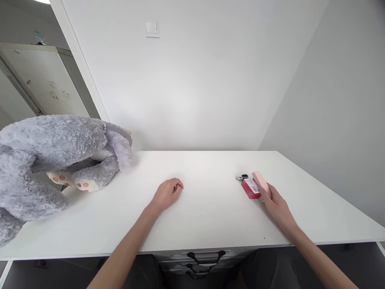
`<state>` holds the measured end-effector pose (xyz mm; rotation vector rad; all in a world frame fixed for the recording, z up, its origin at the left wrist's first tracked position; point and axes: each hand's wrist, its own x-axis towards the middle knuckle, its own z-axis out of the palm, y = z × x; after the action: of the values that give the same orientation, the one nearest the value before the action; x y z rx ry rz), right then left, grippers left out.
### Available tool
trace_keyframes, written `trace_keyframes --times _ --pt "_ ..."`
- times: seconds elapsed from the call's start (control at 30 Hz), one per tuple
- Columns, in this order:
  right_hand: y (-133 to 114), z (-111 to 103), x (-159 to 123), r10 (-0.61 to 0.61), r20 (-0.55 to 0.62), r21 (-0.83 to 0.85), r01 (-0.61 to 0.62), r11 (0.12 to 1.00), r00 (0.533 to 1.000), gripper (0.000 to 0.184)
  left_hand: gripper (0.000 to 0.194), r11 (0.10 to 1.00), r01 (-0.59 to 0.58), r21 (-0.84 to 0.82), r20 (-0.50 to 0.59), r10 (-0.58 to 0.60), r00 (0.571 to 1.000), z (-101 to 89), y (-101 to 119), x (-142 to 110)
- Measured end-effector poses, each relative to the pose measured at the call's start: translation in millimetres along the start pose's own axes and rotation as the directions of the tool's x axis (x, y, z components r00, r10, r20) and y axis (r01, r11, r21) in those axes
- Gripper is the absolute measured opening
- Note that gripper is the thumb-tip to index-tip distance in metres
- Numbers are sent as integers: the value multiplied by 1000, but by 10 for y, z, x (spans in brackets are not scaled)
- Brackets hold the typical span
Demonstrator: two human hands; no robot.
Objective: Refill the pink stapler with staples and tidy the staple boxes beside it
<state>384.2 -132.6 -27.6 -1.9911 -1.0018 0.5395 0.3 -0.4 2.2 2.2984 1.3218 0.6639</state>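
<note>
My left hand [167,193] rests on the white desk [207,224], its fingers curled in and nothing seen in them. Over on the right, my right hand [276,204] is closed around a pale pink long thing that looks like a stapler [261,183]; the fingers hide part of it. Directly left of the stapler lies a small red box [250,189] with a white barcode label. Behind that box is a small metal-and-black item [242,177], too small to name surely.
A big grey plush toy [60,140] with pale paw soles takes up the desk's left side. White wall with a light switch [152,29] stands behind. Drawers with black handles [206,257] are below the front edge. A cabinet [45,80] is at the far left.
</note>
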Motion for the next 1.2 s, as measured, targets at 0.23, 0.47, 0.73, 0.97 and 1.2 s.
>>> trace_keyframes --times 0.23,0.47,0.73,0.97,1.2 --pt "-409 507 -124 -135 128 96 123 988 983 65 27 1000 -4 -3 -3 4 1000 13 -26 4" --pt "-800 1015 -282 -245 255 157 210 965 935 59 26 1000 -16 6 -10 16 1000 28 -29 8" --pt "-1128 1439 -485 -382 321 284 296 912 867 53 26 999 -38 35 -13 39 999 34 -26 28" --pt "-1165 1480 -526 -382 310 414 238 879 871 52 26 997 -45 60 -33 47 998 40 -6 47" --pt "-1176 1447 -540 -338 306 416 195 888 890 48 18 996 50 78 -131 -39 991 55 -49 58"
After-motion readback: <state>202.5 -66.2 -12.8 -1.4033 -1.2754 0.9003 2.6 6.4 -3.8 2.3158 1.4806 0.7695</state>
